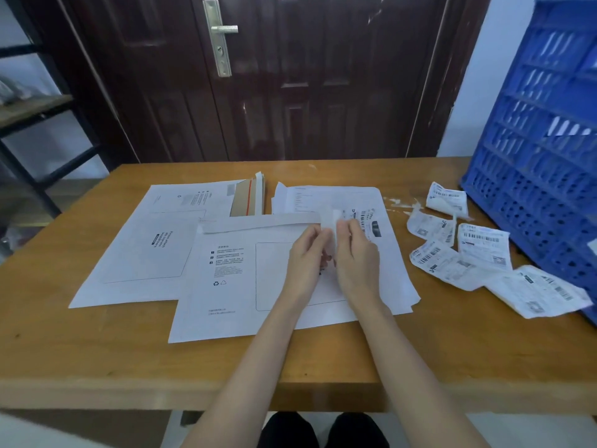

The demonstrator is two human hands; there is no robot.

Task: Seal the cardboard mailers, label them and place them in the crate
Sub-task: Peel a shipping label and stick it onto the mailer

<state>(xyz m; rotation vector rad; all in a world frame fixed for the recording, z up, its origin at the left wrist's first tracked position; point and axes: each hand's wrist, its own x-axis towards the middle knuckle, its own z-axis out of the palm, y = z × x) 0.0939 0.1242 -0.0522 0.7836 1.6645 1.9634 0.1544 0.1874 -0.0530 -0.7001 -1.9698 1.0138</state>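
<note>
Mailer (258, 279) lies flat mid-frame on the tabletop (97, 350): light, stiff card, best slid or lifted by an edge. My hands meet over its upper right corner; left hand (307, 253) and right hand (355, 253) both pinch a thin, floppy paper strip (329, 218), fingers curled, wrists low. Crate (533, 140) stands upper right.

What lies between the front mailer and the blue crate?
Head view: loose crumpled shipping labels lie on the table between front mailer and blue crate.
</note>
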